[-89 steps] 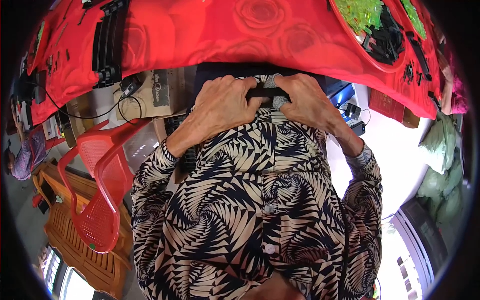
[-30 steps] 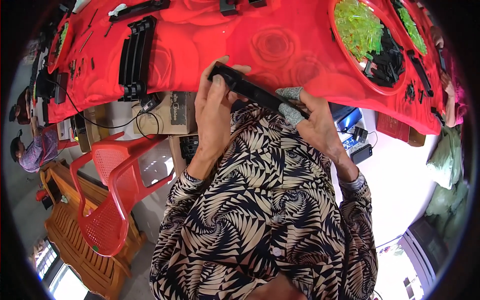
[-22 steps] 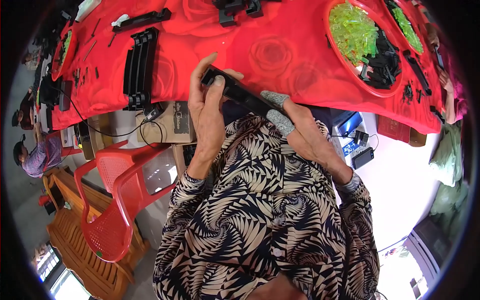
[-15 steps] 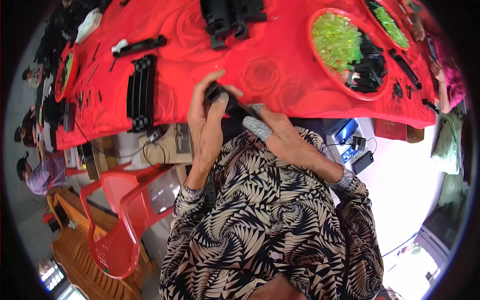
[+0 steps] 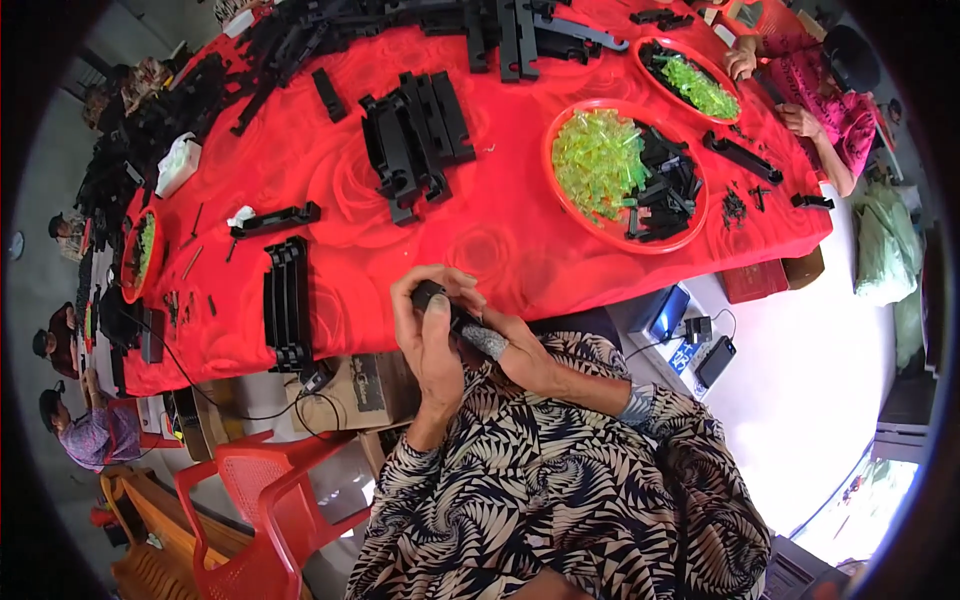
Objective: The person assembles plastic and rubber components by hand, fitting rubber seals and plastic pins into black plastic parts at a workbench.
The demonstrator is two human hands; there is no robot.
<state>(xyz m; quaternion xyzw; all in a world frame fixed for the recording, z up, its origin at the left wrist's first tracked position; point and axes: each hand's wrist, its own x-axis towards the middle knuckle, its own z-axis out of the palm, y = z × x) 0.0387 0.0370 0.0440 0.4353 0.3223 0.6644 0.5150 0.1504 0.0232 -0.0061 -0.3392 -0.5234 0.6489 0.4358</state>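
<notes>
Near the table's front edge, my left hand (image 5: 432, 350) is closed around a black plastic part (image 5: 428, 293), its thumb on top. Most of the part is hidden by my fingers. My right hand (image 5: 525, 355) is closed at the part's other end, close against the left; a mottled grey wrap (image 5: 485, 342) shows along its thumb side. Beyond my hands lies a cluster of long, notched black plastic pieces (image 5: 412, 140). To the left stands a neat stack of similar black strips (image 5: 288, 305).
A red basin (image 5: 549, 165) of yellow-green pieces and small black parts sits right of centre, with a second red basin (image 5: 640, 55) beyond. A co-worker's hand (image 5: 740, 60) rests by that one. A red plastic chair (image 5: 240, 480) stands below left, near a cable (image 5: 230, 412).
The view has shifted so more of the table's far side shows. My hands have drawn closer together around the black part, which now shows less between them.
</notes>
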